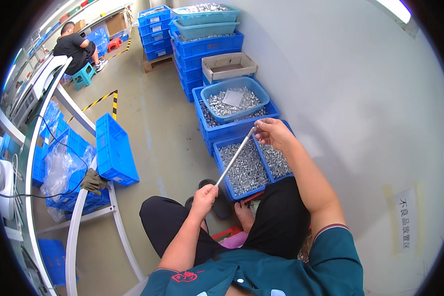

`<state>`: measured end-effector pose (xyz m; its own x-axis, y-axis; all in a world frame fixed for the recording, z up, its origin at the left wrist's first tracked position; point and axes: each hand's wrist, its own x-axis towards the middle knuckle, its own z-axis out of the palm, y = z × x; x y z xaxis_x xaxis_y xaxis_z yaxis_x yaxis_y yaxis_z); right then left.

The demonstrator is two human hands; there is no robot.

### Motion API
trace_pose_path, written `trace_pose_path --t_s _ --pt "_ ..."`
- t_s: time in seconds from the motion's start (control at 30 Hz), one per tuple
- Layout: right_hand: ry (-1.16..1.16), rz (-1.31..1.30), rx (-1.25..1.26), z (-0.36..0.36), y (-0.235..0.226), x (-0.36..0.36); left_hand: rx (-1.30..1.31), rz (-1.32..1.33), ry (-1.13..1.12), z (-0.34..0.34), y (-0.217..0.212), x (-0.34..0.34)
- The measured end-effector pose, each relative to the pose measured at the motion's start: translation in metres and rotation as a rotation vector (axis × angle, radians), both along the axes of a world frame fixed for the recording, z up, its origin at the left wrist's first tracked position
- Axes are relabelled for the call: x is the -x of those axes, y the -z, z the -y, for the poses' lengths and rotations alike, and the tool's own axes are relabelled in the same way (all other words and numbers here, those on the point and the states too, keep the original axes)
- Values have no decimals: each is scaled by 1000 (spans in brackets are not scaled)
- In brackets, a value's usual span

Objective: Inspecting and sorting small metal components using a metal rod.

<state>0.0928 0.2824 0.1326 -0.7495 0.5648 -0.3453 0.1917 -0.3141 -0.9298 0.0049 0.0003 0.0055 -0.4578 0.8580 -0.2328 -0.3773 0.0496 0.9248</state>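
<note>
My left hand (203,200) is closed round the lower end of a long, thin silver metal rod (236,159), which slants up and away to the right. At the rod's far end, the fingers of my right hand (274,133) are pinched together. Whatever they hold there is too small to make out. Beneath the rod and my right hand stands a divided blue bin (269,170). Small silver metal parts (244,167) fill its left compartment, and similar parts (276,160) lie in the right one.
Beyond the bin, a light-blue basin (217,93) of metal parts rests on a blue crate. Stacked blue crates (187,61) stand farther back. A wall (360,98) runs along the right. On the left are a white-framed bench (74,237) and a tilted blue crate (114,148). A person (74,47) sits far left.
</note>
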Motion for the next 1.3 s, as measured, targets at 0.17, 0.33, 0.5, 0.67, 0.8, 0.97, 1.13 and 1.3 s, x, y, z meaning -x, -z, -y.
trace_pose_path --t_s 0.17,0.33,0.5,0.67,0.8,0.97,1.13,1.3 --pt "-13 -48 135 -8 3 -2 11 -24 21 -1 0 -1" --pt "-106 -111 283 -10 5 -4 0 -20 24 1 1 0" --pt "-109 -200 400 -11 7 -4 -5 -55 31 0 3 -1" --pt "6 -141 321 0 0 2 3 -33 31 1 3 0" --pt "-156 -159 334 -6 2 -2 -2 -18 35 0 1 0" --pt "-231 -141 344 -6 -1 -1 1 -34 31 0 0 1" --pt "-179 -83 286 2 0 1 2 -56 17 -3 7 -1" --pt "-232 -45 126 17 -6 3 -1 23 16 0 -1 -2"
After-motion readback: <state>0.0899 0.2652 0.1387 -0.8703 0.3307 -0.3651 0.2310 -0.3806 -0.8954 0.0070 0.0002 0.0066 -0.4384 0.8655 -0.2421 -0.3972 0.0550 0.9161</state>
